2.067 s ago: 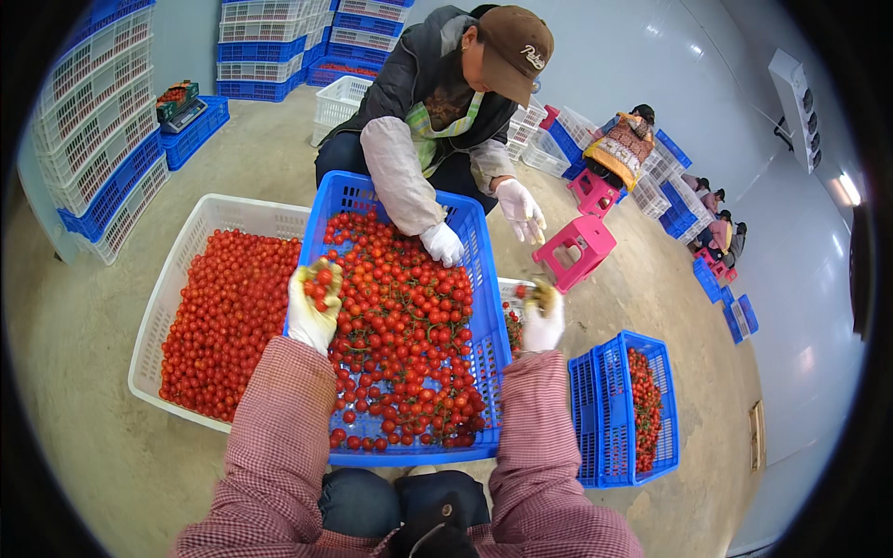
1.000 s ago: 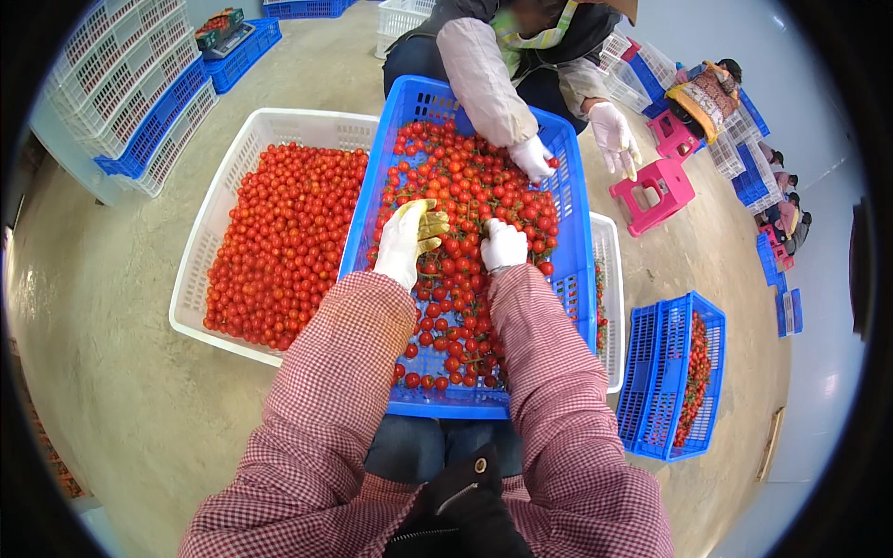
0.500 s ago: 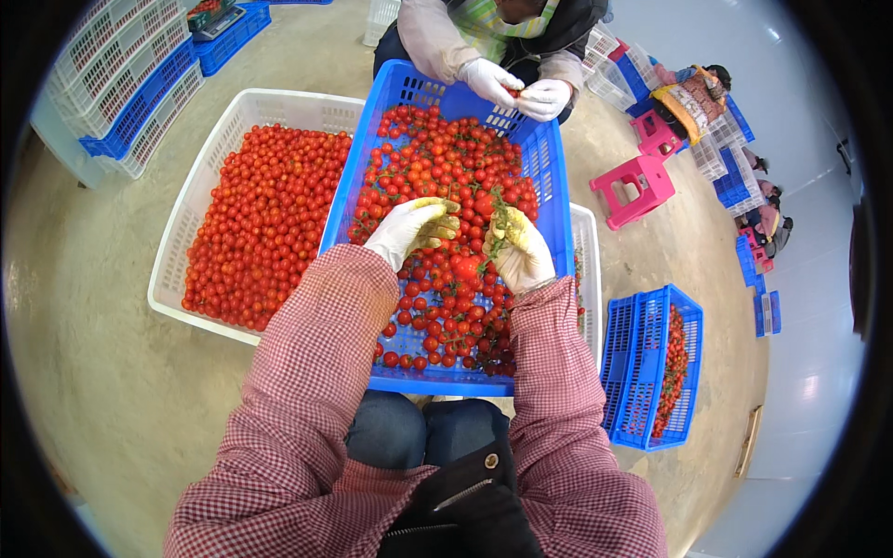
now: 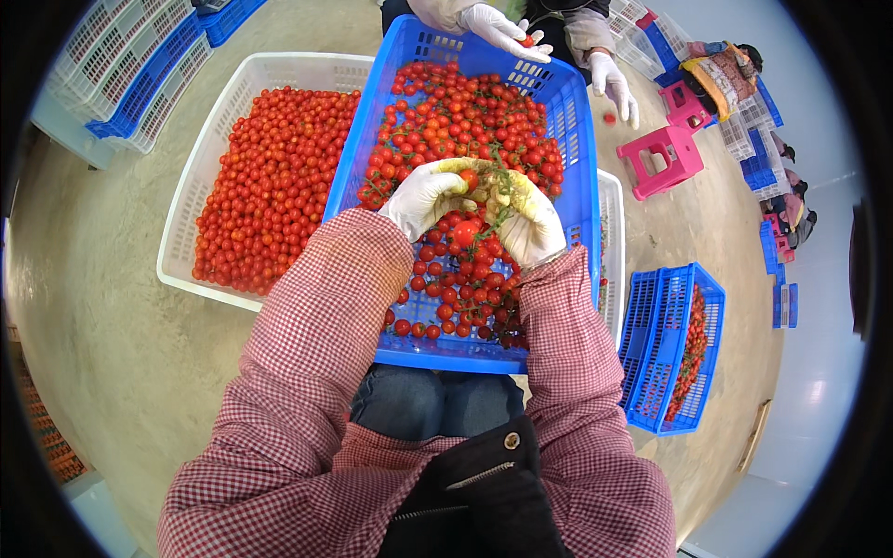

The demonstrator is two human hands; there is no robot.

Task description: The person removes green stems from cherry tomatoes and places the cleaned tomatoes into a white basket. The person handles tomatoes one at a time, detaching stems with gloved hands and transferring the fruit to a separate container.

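Observation:
Over the blue crate point(image 4: 581, 139) my hands, in yellow-stained white gloves, meet close together. Between the fingertips of my left hand point(image 4: 423, 200) is a red cherry tomato point(image 4: 470, 179). My right hand point(image 4: 532, 223) is closed on a green tomato stem point(image 4: 500, 175), whose thin branches stick out past the fingers. Beneath both hands, loose cherry tomatoes point(image 4: 456, 307) and stemmed ones fill much of the crate. A larger-looking red tomato point(image 4: 464, 233) shows just under my hands; whether it hangs from the stem I cannot tell.
On the left stands a white crate point(image 4: 177, 223) of loose tomatoes. Another white crate point(image 4: 611, 242) is partly under the blue one. Opposite, a co-worker's gloved hand point(image 4: 498, 28) holds a tomato. Blue crates point(image 4: 642, 353) and pink stools point(image 4: 665, 158) stand to the right.
My left hand has come over to my right and now has a tomato in its fingers. The co-worker's hands have parted, and a tomato is in the air below one. The view has shifted.

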